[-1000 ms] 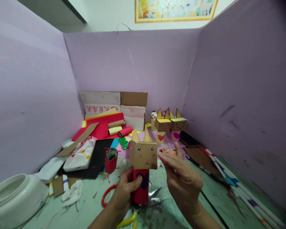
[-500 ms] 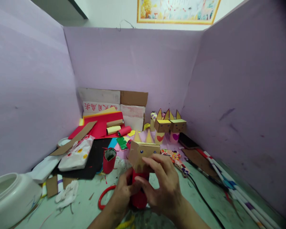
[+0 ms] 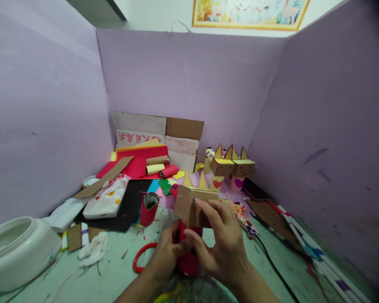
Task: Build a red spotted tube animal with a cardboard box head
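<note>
A cardboard box head (image 3: 183, 204) with two pointed yellow ears (image 3: 202, 180) sits on top of a red paper tube (image 3: 188, 261) at the front centre. My left hand (image 3: 168, 248) is wrapped round the tube's left side. At the right, my right hand (image 3: 222, 240) has its fingertips on the front face of the box head, partly covering it, with the thumb against the red tube. A small dark eye shows beside the index fingertip. Another red tube (image 3: 148, 212) stands upright behind my left hand. Red-handled scissors (image 3: 139, 256) lie left of my left wrist.
Two finished-looking box-headed figures (image 3: 222, 167) stand at the back right. Red sheets (image 3: 135, 166) and a white cardboard box (image 3: 181, 147) are behind. A white pot (image 3: 28, 252) stands at the left. A patterned glue gun (image 3: 244, 221) with a black cord and striped sticks (image 3: 322, 256) lie right.
The view has shifted, so most things appear a little further right. My right index finger now covers more of the box head's face, near an eye. Both hands keep their hold.
</note>
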Tool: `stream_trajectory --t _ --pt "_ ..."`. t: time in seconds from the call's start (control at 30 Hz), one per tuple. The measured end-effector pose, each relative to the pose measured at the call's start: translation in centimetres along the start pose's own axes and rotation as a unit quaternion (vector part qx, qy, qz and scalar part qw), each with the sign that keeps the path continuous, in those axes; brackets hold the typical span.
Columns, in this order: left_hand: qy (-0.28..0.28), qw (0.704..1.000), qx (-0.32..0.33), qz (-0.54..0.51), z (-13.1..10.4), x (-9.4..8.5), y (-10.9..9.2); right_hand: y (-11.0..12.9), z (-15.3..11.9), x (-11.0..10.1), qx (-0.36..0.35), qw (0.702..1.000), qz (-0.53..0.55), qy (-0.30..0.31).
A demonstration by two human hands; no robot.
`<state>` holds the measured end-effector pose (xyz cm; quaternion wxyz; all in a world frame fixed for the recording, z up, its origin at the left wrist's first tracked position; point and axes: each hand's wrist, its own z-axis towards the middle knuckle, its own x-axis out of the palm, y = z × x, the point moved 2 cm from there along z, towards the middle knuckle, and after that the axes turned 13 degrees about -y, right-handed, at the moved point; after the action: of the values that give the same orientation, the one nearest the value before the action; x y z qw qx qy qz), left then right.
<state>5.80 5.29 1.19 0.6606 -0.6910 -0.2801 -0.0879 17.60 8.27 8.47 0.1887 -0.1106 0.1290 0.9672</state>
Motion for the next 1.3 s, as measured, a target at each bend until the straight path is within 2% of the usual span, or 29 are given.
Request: stream_trajectory --t 1.07,1.3 --pt "0.012 1.0 0.008 0.02 -0.1 0.18 -0.34 0.18 -0.17 0.05 -0.001 1.0 -0.017 -0.001" --pt "-0.004 1.0 0.001 0.005 -0.24 0.15 -0.39 -0.07 -0.24 -0.07 0.008 1.0 -0.007 -0.008"
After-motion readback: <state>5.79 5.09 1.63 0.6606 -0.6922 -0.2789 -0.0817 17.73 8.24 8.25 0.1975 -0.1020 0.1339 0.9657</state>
